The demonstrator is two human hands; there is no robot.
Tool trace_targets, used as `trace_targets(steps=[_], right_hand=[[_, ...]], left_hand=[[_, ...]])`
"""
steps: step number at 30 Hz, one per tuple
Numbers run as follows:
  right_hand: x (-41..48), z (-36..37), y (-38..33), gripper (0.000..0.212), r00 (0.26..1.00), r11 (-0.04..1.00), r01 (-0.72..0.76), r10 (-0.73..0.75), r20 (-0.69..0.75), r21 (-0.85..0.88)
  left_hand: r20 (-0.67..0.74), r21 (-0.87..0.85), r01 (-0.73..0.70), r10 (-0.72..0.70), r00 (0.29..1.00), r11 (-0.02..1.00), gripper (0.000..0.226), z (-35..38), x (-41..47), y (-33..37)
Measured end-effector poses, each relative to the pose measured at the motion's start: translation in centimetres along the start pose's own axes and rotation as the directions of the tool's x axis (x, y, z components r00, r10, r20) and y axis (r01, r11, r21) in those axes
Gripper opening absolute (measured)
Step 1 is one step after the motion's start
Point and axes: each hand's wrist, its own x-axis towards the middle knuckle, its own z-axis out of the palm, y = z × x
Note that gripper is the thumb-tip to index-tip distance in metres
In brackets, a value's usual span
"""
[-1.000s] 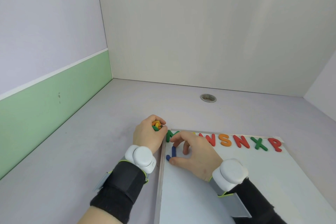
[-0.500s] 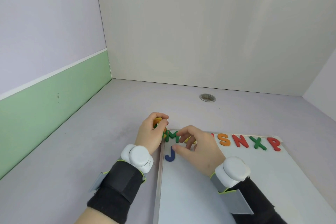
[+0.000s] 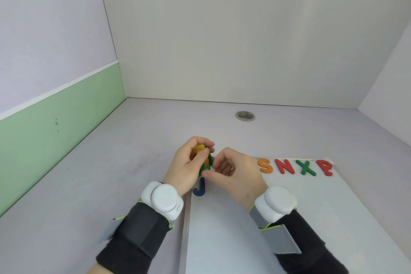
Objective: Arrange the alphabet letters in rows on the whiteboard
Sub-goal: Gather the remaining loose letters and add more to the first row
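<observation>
My left hand (image 3: 189, 162) grips a bunch of letters (image 3: 199, 148), yellow, orange and green, just off the far left corner of the whiteboard (image 3: 244, 240). My right hand (image 3: 238, 173) is curled against that bunch. Its thumb and forefinger pinch a green and orange piece (image 3: 205, 163) at the bunch's edge. Which letter that is stays hidden. A blue J (image 3: 199, 188) lies on the board just below the hands. Along the far edge lie an orange S (image 3: 264, 165), a red N (image 3: 284, 165), a green X (image 3: 308, 167) and a red P (image 3: 325, 167). My right hand covers the row's left part.
The whiteboard lies flat on a pale grey desk, its left edge (image 3: 185, 229) beside my left wrist. A round metal cable hole (image 3: 245, 115) sits farther back. Walls close the desk at the left, back and right.
My right hand let go of the blue J on the board and moved up and left to the bunch. My left hand lifted slightly toward it.
</observation>
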Motion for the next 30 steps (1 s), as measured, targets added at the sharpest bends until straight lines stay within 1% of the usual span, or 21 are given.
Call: trace_targets(steps=[2, 5, 7, 9, 11, 14, 18, 21, 24, 27, 30], right_hand=[[0.0, 0.1, -0.1, 0.021, 1.0, 1.0, 0.003, -0.003, 0.015, -0.017], [0.0, 0.1, -0.1, 0.015, 1.0, 1.0, -0.011, 0.012, 0.003, -0.029], [0.1, 0.0, 0.0, 0.012, 1.0, 0.999, -0.024, 0.024, -0.009, -0.043], [0.1, -0.1, 0.0, 0.01, 0.999, 0.998, -0.029, 0.028, -0.019, -0.049], [0.2, -0.3, 0.1, 0.01, 0.998, 0.999, -0.039, 0.037, -0.045, -0.035], [0.4, -0.6, 0.2, 0.011, 0.994, 0.998, -0.06, 0.06, -0.094, 0.007], [0.5, -0.7, 0.3, 0.015, 0.992, 0.996, -0.084, 0.087, -0.087, 0.043], [0.6, -1.1, 0.4, 0.017, 0.988, 0.994, -0.096, 0.102, -0.115, 0.061], [0.7, -1.3, 0.5, 0.016, 0.984, 0.982, -0.123, 0.139, -0.107, 0.146], [0.8, -1.3, 0.5, 0.015, 0.977, 0.956, -0.168, 0.194, -0.09, 0.242], [0.9, -1.4, 0.5, 0.01, 0.964, 0.929, -0.216, 0.252, -0.088, 0.299]], left_hand=[[0.018, 0.051, -0.028, 0.027, 0.999, 0.998, 0.023, 0.4, -0.1, 0.0], [0.022, 0.022, -0.03, 0.029, 0.999, 0.999, 0.025, 0.6, -0.2, 0.1], [0.038, -0.074, 0.052, -0.049, 0.998, 0.996, 0.027, 0.6, -0.1, 0.1], [0.086, -0.214, 0.168, -0.152, 0.985, 0.962, 0.037, 0.5, 0.2, -0.1], [0.11, -0.292, 0.214, -0.19, 0.976, 0.932, 0.042, 0.3, 0.4, -0.2], [0.109, -0.319, 0.212, -0.187, 0.976, 0.924, 0.043, 0.1, 0.4, -0.2], [0.11, -0.34, 0.214, -0.187, 0.976, 0.916, 0.038, 0.0, 0.3, -0.2], [0.098, -0.36, 0.21, -0.187, 0.977, 0.909, 0.033, -0.1, 0.3, -0.2], [0.093, -0.343, 0.206, -0.185, 0.978, 0.917, 0.036, -0.1, 0.3, -0.3], [0.102, -0.336, 0.2, -0.175, 0.979, 0.921, 0.034, -0.1, 0.3, -0.3], [0.097, -0.327, 0.191, -0.168, 0.981, 0.925, 0.033, -0.2, 0.3, -0.4]])
